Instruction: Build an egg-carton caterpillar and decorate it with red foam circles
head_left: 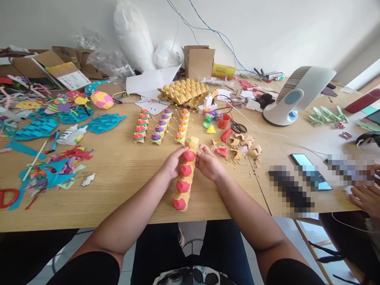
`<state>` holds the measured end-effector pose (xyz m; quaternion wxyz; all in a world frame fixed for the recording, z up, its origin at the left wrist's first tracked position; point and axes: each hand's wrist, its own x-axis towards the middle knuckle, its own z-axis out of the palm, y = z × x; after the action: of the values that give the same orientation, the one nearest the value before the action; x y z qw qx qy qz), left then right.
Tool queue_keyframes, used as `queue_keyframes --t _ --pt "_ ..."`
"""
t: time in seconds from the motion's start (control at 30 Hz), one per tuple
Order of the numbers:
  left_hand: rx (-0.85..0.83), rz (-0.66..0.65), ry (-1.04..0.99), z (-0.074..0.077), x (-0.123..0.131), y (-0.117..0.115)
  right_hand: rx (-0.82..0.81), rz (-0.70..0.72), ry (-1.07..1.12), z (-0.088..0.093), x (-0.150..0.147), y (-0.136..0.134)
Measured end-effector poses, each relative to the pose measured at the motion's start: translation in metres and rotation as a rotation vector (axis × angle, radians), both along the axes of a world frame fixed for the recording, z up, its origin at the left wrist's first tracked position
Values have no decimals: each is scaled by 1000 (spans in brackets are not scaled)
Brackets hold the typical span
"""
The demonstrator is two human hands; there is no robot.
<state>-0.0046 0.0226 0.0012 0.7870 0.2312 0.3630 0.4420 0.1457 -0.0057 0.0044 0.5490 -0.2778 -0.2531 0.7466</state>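
Both my hands grip a strip of egg carton point(189, 194) near its far end, over the table's front half. Red clay caps several of its humps, while the farthest hump is bare tan card. My left hand point(174, 163) has its fingers closed on the left side, and my right hand point(209, 162) pinches the right side by the topmost red cap. Just beyond lie three decorated carton caterpillars: a red and green one point(141, 126), a purple one point(161, 127) and an orange one point(182, 126), with pins sticking out around them.
Behind stands a stack of egg trays point(184, 92). To the right are clay lumps point(211, 129), a red cup point(223, 121), scissors point(239, 127), carton scraps point(237, 153) and a white fan point(297, 97). Paper scraps point(59, 168) lie left. Another person's hand point(366, 198) rests far right.
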Motion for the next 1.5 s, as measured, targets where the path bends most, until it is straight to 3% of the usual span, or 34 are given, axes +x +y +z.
queue_keyframes --t 0.2,0.6,0.77,0.93,1.13,1.5 --pt "45 -10 -36 -6 2 4 50 -1 -13 0 2 3" --pt "47 25 -59 -8 6 6 12 -14 18 -6 5 11" --pt "86 -18 -29 -9 7 6 5 -56 21 -7 1 9" --pt "82 -9 -48 -8 8 2 -56 -72 76 -8 0 8" --pt "-59 41 -100 -8 3 1 -153 -107 145 -13 1 8" --pt "-3 24 -106 -10 -1 0 -221 -111 187 -13 -3 4"
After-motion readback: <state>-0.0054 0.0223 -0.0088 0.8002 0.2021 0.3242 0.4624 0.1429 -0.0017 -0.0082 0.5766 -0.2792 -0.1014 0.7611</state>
